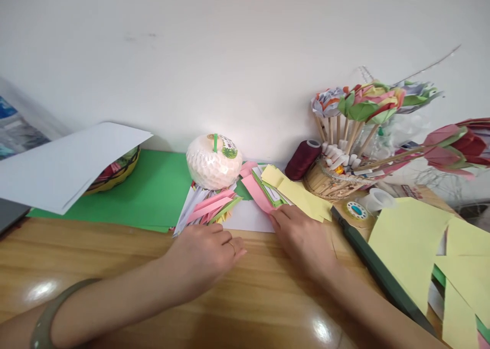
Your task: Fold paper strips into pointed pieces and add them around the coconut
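My left hand (209, 257) hovers low over the wooden table, palm down, with its fingers curled together; the thumb and whatever may be between the fingers are hidden. Just beyond it lies a bundle of folded paper pieces (214, 207), pink, green and yellow. My right hand (302, 239) has its fingers bent onto the near end of a pink paper strip (255, 191), at the edge of a stack of cut paper. Yellow paper strips (302, 196) lie on that stack, against the same hand's knuckles. White paper (248, 219) shows underneath.
A foam-wrapped round object (214, 163) stands behind the paper. At right are a maroon thread spool (302, 160), a basket of paper flowers (325, 183), a long dark green tool (378, 270) and yellow sheets (409, 242). Green sheets (161, 185) and white sheets (76, 160) lie left.
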Tool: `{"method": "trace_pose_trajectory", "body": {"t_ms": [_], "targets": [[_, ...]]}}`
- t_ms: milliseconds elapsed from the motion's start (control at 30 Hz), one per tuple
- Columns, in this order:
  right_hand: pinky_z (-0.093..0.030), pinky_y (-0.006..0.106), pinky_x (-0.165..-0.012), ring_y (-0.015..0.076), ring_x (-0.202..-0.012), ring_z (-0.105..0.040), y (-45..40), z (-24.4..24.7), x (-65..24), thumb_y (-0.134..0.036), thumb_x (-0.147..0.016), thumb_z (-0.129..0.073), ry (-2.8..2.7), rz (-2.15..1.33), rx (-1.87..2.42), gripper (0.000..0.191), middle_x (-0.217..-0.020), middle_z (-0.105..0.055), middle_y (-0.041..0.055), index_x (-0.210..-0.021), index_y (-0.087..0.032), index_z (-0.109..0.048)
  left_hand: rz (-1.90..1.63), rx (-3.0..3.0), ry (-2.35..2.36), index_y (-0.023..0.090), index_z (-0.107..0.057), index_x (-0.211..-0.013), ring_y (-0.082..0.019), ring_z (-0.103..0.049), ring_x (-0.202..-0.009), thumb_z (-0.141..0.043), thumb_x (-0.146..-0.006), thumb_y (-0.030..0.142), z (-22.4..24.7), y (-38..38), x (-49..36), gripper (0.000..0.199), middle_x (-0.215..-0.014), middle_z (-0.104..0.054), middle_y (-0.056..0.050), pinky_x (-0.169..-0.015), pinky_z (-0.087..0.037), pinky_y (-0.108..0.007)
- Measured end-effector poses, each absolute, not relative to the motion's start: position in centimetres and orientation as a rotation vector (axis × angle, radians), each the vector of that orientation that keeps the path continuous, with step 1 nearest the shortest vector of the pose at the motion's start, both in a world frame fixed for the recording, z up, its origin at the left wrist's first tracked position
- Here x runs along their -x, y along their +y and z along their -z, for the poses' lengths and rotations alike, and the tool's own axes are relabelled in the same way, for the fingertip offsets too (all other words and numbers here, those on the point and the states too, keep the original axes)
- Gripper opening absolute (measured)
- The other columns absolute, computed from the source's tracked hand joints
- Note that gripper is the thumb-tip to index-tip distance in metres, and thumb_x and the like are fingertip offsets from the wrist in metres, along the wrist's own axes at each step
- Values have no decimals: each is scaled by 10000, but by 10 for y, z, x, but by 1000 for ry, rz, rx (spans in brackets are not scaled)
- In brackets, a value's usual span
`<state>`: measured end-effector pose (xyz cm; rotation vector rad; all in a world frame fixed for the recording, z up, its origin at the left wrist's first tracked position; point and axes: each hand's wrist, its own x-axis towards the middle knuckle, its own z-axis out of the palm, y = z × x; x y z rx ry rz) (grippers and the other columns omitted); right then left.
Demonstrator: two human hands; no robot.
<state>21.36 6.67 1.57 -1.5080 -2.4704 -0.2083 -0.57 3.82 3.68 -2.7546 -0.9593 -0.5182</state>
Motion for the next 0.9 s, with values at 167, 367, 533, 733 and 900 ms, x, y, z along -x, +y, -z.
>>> {"method": "trace_pose_trajectory", "body": {"t_ms": [167,367,533,733,900], "targets": [[-367,227,-503,139,-613,-573,64,-18,-230,-126,-869,-453,-2325,8,1514,182,-790,-628,29,-764,-191,-587,641,2792,-944,161,-655,-847,-148,-601,-600,-401,-955,185,-29,37,0,278,-687,-666,-7,-498,-442,-245],[-474,230,-648,141,-744,-600,38,-28,-238,-157,-909,-434,-2263,-440,1165,180,-837,-609,46,-777,-206,-546,762,2635,-905,145,-591,-1090,-148,-607,-744,-458,-932,141,-26,33,-10,207,-1098,-659,-58,-598,-488,-263],[-450,259,-658,156,-783,-576,12,-22,-248,-112,-921,-429,-2385,-693,1005,158,-870,-610,47,-873,-212,-542,716,2671,-889,154,-625,-798,-162,-530,-635,-454,-891,85,-13,26,-13,207,-775,-664,-25,-488,-403,-270],[-423,276,-655,168,-784,-552,10,-13,-260,-151,-934,-444,-2433,-789,1080,133,-852,-595,44,-866,-212,-541,743,2913,-997,162,-633,-791,-175,-534,-661,-450,-895,135,-9,23,-8,212,-706,-634,-22,-519,-434,-267],[-390,268,-601,161,-716,-530,8,-17,-260,-160,-942,-426,-2519,-712,1116,150,-806,-570,33,-869,-204,-550,824,2835,-1131,173,-632,-893,-173,-578,-721,-416,-942,199,-8,18,-14,223,-812,-673,-29,-581,-479,-271]]}}
